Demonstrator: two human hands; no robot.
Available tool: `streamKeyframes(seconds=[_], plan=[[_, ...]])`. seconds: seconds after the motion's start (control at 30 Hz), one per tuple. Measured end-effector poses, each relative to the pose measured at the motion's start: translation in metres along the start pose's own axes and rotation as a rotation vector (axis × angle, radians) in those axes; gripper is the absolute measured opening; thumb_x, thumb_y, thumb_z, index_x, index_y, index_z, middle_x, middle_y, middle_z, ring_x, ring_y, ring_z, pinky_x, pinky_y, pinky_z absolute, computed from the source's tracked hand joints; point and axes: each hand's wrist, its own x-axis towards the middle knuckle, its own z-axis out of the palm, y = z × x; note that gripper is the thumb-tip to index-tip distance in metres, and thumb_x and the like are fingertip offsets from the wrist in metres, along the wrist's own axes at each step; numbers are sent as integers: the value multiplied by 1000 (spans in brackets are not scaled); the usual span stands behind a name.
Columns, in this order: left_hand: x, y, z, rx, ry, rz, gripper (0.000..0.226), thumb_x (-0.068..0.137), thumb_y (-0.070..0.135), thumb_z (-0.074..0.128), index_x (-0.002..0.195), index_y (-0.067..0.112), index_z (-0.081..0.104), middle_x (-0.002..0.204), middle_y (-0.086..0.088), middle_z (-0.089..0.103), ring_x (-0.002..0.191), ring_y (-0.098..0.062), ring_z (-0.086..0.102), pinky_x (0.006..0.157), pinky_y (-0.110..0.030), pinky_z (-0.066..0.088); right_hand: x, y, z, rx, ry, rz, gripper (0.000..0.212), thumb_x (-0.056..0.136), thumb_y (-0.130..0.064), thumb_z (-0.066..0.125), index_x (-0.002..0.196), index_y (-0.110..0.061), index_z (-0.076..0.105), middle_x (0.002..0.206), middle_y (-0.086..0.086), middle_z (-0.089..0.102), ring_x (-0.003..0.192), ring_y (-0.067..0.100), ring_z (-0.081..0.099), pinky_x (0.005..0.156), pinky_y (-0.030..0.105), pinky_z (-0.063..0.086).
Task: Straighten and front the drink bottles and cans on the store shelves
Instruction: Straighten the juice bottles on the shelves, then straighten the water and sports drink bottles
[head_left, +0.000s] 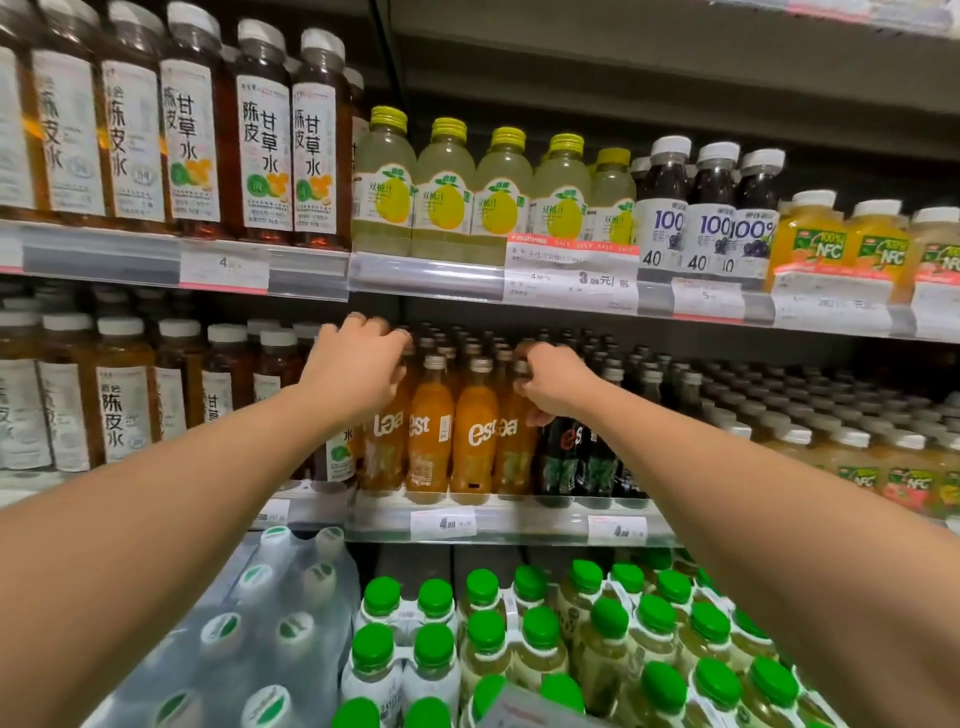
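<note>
upright, both orange bottles (475, 426): left hand (358, 364) and right hand (553, 387) grip necks.

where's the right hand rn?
Head view, centre: the right hand grips the neck of the rightmost front orange est bottle on the middle shelf, beside the dark est bottles.

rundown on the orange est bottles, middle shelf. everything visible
The orange bottles stand upright in a front row of four on the middle shelf, with more rows behind. They look like clear plastic filled with orange drink, with slim necks, small dark caps and white "est" lettering. The labels face different ways. The left hand grips the neck of the leftmost one; the right hand grips the rightmost. Black bottles stand beside them on the right.
</note>
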Motion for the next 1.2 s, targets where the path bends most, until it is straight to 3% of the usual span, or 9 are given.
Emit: streamKeyframes(seconds=[0.2,0.47,0.6,0.7,0.83,1.0,1.1,1.17,1.2], plan=[[7,-1,2,-15,-70,-109,39,100,46,51,132,23,56,123,-7,66,127,-32,52,110,-55,35,-2,0,-10,-17,4,-57,45,101,-20,63,142,-9,50,87,6,65,60,15,73,56,27,62],[12,22,19,-217,11,-361,28,96,39,64,113,16,65,116,-15,68,125,-37,55,119,-59,25,-9,3,2,-84,97,-101,41,103,-24,58,141,-11,50,84,8,73,66,20,74,78,40,64],[18,20,24,-286,51,-397,11,91,28,69,95,20,63,98,-11,68,113,-35,61,113,-58,35,-7,8,6,-103,137,-135,35,103,-26,57,135,-12,55,81,5,69,66,19,71,73,35,62],[18,15,22,-276,29,-368,27,92,30,68,77,26,46,82,-4,62,100,-31,64,107,-55,44,-8,15,10,-89,162,-160,37,102,-29,59,137,-17,55,92,5,69,81,22,69,80,38,61],[19,12,7,-162,-52,-359,15,95,36,62,92,20,62,94,-7,69,109,-30,61,116,-51,31,-12,16,7,-137,137,-135,46,102,-36,57,145,-21,50,103,8,70,93,27,67,86,42,58],[23,16,-16,-128,-337,-347,36,94,47,60,122,24,59,114,-5,68,122,-29,55,112,-49,35,-33,3,-6,-51,-66,-63,81,97,-41,62,161,-33,13,137,6,58,118,30,62,95,41,53],[18,14,-34,-111,-405,-248,53,92,50,63,135,23,48,131,-5,62,127,-28,51,107,-44,41,-51,-7,-22,-252,77,-129,66,94,-42,60,153,-28,33,144,4,49,96,24,70,71,38,56],[12,9,-49,-162,-419,-176,57,94,45,62,144,25,43,138,-2,58,126,-25,51,103,-42,45,-61,-25,-44,-329,183,-320,61,81,-35,73,138,-22,55,138,5,58,77,22,71,50,33,53],[7,6,-58,-204,-436,-157,57,94,42,61,146,26,43,140,0,56,126,-25,51,102,-42,47,-62,-36,-52,-344,233,-426,63,73,-31,79,132,-18,62,136,7,62,82,24,73,48,34,55]])
